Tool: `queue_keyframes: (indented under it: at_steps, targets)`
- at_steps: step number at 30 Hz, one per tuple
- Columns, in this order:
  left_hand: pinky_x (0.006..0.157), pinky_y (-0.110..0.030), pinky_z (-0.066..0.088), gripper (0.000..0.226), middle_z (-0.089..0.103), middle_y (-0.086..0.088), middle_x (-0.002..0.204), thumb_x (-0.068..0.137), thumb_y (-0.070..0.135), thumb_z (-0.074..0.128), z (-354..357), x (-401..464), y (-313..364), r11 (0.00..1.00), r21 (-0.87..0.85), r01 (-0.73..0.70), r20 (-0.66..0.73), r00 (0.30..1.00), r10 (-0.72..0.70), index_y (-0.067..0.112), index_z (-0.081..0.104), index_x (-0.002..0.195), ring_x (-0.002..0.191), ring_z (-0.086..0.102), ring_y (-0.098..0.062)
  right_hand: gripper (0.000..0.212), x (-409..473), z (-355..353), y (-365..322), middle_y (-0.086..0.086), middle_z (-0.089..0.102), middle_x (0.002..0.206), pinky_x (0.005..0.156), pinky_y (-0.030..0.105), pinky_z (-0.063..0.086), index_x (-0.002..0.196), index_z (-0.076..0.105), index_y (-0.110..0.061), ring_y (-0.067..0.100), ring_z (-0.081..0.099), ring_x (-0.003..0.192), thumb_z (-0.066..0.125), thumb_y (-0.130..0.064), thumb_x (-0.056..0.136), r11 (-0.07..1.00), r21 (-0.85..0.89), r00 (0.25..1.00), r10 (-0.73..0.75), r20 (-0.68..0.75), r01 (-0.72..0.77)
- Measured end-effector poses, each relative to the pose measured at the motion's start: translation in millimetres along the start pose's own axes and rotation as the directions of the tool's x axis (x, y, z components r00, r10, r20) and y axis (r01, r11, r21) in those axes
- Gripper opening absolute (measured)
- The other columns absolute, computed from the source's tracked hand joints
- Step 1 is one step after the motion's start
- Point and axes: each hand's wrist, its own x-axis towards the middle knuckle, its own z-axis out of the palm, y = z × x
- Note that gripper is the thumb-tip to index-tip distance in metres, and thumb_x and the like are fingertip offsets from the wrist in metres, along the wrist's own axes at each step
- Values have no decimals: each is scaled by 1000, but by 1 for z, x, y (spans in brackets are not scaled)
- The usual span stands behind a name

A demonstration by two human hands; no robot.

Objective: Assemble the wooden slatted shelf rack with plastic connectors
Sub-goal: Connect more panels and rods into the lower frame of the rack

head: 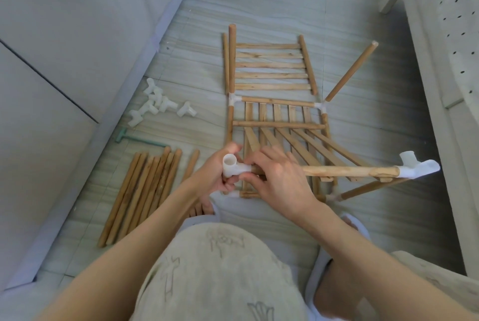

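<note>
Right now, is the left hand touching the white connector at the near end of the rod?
Touching. The head view shows the left hand wrapped around the white connector, fingers curled beneath it, fitted on the wooden rod.

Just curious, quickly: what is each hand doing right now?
Left hand: grips the white plastic connector.
Right hand: fingers curled round the wooden rod.

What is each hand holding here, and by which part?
The left hand grips the white plastic connector by its body. The right hand holds the wooden rod at the end entering that connector.
</note>
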Motion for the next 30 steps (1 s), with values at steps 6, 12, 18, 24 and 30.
queue_keyframes:
  at_steps: [6, 12, 18, 24, 30]
  targets:
    - [51, -24, 20, 29, 37, -1, 47, 89, 32, 43, -2, 2, 1, 1000, -23, -7, 40, 999, 8, 17, 38, 65, 37, 28, -12, 25, 2, -1, -1, 6, 62, 85, 70, 29, 29, 89, 66, -8, 26, 57, 84, 68, -31, 82, 1000, 12, 1000, 1, 9, -1]
    - [55, -31, 28, 36, 38, -3, 48, 91, 42, 47, -1, -9, 1, 999, -16, -50, 68, 996, 51, 14, 46, 69, 42, 33, -14, 35, 0, -8, -2, 7, 58, 98, 77, 29, 35, 104, 65, -10, 24, 54, 94, 62, -40, 86, 1000, 21, 996, 11, 86, -13]
    - [59, -34, 36, 47, 42, -8, 47, 84, 56, 51, -3, -10, 2, 995, 98, -35, 56, 998, 29, 12, 49, 66, 49, 39, -21, 48, -14, -24, 23, -1, 50, 112, 89, 30, 38, 117, 54, -15, 17, 46, 104, 58, -51, 84, 990, -137, 978, -1, 211, 31]
    - [86, -44, 45, 61, 55, -11, 49, 94, 50, 34, -9, -5, 8, 920, 359, -159, 153, 982, 110, 9, 54, 54, 60, 57, -27, 44, -14, -40, 49, 0, 49, 103, 69, 35, 50, 109, 54, -14, 19, 56, 80, 36, -51, 93, 980, -180, 947, -27, 321, 89]
    - [45, -29, 38, 34, 48, -11, 43, 85, 35, 44, -5, 7, -8, 948, 109, -300, 65, 953, 295, 13, 57, 61, 40, 45, -22, 26, -7, -35, 55, 2, 58, 92, 55, 38, 51, 94, 66, -9, 20, 57, 63, 57, -33, 91, 988, -7, 959, -146, 244, 152]
